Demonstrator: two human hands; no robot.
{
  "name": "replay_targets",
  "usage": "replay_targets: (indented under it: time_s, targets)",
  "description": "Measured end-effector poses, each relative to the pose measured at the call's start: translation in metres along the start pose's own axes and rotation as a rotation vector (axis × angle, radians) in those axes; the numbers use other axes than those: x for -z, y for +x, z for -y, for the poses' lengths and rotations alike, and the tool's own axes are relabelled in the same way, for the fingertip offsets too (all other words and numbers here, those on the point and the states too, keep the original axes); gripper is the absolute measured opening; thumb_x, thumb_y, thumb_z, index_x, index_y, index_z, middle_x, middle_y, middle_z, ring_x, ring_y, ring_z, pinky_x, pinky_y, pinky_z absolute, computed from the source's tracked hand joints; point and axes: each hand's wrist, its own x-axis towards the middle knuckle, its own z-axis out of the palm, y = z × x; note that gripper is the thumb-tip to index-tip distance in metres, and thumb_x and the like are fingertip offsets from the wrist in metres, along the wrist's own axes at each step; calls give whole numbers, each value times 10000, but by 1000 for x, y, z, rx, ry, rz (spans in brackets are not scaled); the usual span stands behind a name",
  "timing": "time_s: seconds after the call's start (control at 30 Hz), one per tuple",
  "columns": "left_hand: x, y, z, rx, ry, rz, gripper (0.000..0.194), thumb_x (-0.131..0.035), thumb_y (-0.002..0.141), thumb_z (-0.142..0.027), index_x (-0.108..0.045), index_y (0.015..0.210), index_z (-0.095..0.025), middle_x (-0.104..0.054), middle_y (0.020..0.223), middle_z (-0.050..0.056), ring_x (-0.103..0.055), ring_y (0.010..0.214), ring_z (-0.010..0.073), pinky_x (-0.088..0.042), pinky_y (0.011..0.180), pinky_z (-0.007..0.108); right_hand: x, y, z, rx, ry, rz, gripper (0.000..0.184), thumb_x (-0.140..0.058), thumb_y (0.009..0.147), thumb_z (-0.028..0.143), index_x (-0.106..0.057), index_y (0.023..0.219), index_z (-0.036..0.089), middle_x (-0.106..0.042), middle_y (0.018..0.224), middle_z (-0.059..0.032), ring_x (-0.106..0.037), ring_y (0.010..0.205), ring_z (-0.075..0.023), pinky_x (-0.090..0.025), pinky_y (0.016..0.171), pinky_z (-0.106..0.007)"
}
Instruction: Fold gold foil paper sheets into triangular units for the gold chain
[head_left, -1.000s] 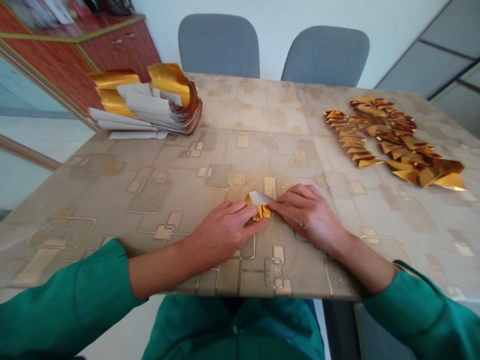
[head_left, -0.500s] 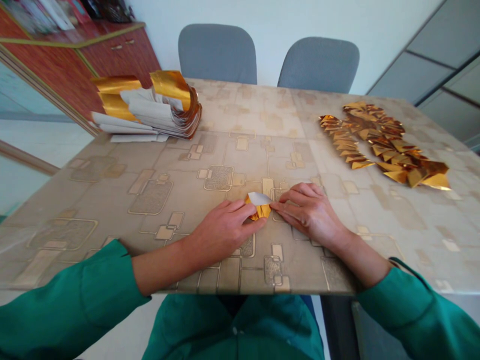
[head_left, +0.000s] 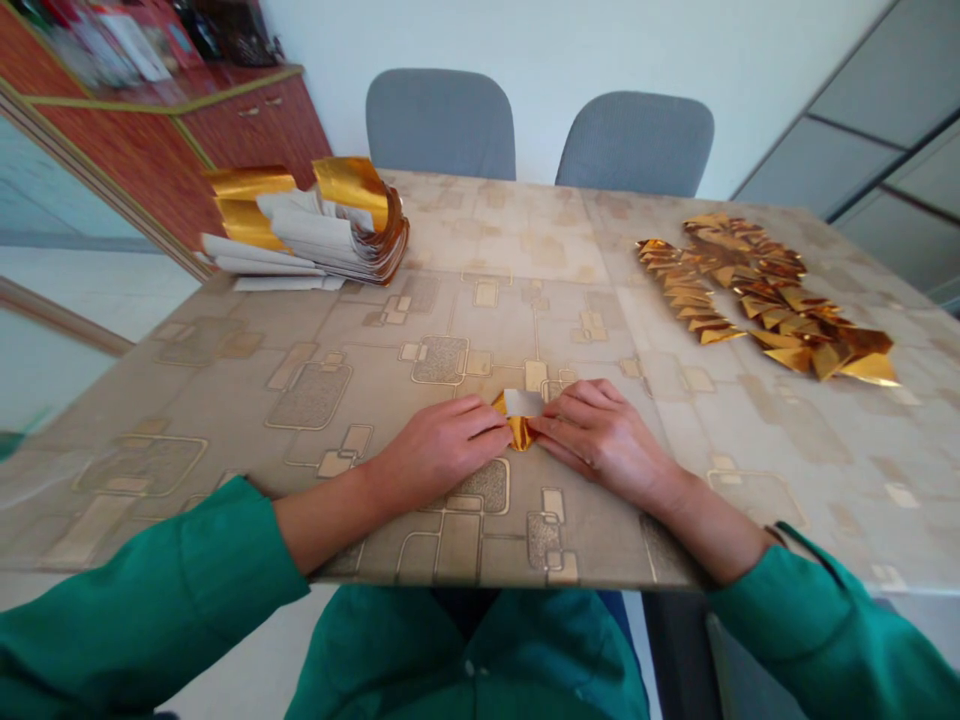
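Head view | centre of the frame: a small folded gold paper [head_left: 522, 426], its pale side partly up | left hand [head_left: 450, 440]: fingers are together, clamped on the paper's left end | right hand [head_left: 604, 432]: fingers pinch its right end | upper left: bent stack of gold-and-grey sheets [head_left: 315, 237] | right, upper part: rows of folded gold pieces [head_left: 784, 310] upon the patterned tablecloth [head_left: 517, 235]

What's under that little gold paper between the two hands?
Patterned tabletop shows near the gold paper. What lies directly beneath is covered by the paper and by the left hand and right hand holding it.
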Motion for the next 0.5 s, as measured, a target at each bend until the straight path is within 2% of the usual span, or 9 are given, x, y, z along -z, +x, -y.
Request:
replay_targets:
  time_s: [0.33,0.5]
  targets:
    - [-1,0,2,-27,57,-17,193,-492,1002,-121,-676,948,-103,-693,912,87,-626,870,180,-549,784,294,-2,-2,-2,-16,-2,21,262,-494,1030,319,-730,967,224,-720,897,-31,-527,900,-189,-347,801,-361]
    - [-9,2,1,57,53,-118,201,-516,986,-133,-662,847,-121,-678,838,53,-615,792,154,-536,765,277,-2,2,2,-15,-30,-21,238,-532,1012,329,-731,950,215,-717,883,-36,-525,882,-192,-343,776,-355]
